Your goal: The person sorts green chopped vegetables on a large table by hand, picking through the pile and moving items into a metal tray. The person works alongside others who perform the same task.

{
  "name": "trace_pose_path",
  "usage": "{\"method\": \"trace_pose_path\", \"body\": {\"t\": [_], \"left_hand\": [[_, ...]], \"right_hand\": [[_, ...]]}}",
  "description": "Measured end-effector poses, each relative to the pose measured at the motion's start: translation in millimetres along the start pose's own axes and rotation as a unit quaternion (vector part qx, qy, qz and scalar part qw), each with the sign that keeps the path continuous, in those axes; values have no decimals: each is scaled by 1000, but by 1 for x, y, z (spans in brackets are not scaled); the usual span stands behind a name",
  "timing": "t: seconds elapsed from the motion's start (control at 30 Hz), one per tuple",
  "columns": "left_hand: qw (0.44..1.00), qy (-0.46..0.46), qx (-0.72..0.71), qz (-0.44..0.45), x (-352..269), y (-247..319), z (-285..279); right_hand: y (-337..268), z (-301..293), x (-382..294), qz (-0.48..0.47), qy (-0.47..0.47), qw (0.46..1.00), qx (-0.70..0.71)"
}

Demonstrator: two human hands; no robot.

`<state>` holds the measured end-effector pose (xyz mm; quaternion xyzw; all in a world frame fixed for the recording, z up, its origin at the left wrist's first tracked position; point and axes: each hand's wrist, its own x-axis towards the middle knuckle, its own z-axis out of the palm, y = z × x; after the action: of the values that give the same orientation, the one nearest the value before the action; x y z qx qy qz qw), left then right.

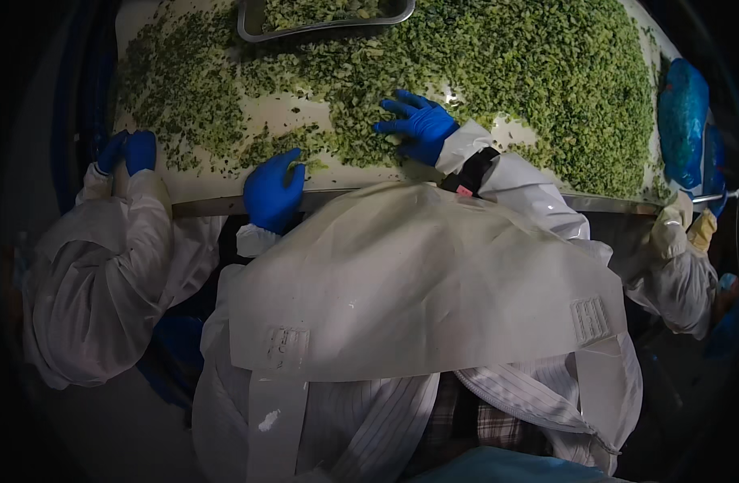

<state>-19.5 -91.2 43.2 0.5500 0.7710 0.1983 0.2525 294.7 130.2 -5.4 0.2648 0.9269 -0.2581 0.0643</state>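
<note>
Chopped green leafy pieces (563,102), perhaps a vegetable, lie spread over a white tabletop (291,115). My right hand (422,128), in a blue glove, rests on the pieces with its fingers spread toward the left. A white sleeve with a black band (473,172) covers that wrist. Closer to me, my blue-gloved left hand (274,190) is at the table's front edge, thumb and fingers apart. Nothing shows in its grasp, and a thin patch of green pieces (285,145) lies just beyond its fingertips.
A metal tray (327,24) holding green pieces stands at the far side. At left, a co-worker's blue-gloved hands (128,152) meet at the table edge. Another co-worker's sleeves (677,241) reach in from the right, near a shiny blue plastic bag (683,124).
</note>
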Motion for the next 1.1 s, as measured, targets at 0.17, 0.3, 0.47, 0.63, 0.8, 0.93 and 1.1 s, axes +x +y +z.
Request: {"method": "trace_pose_path", "body": {"t": [0.17, 0.3, 0.47, 0.63, 0.8, 0.93, 1.1], "left_hand": [[1000, -7, 27, 7, 0, 1, -1], [1000, -4, 13, -5, 1, 0, 0], [1000, -15, 22, -15, 1, 0, 0], [999, -22, -13, -40, 2, 4, -2], [999, -23, 15, -35, 2, 4, -1], [999, -20, 9, -25, 1, -1, 2], [993, -90, 7, -81, 8, -3, -4]], "right_hand": [[104, -18, -59, 232, 199, 941, -145], [187, -17, -159, 406, 293, 848, -171], [163, 14, -165, 483, 344, 785, 181], [92, 23, -134, 236, 223, 855, 404], [182, -17, -232, 455, 443, 771, -44], [231, -15, -274, 614, 381, 630, 285], [145, 3, -237, 305, 248, 749, 533]]}}
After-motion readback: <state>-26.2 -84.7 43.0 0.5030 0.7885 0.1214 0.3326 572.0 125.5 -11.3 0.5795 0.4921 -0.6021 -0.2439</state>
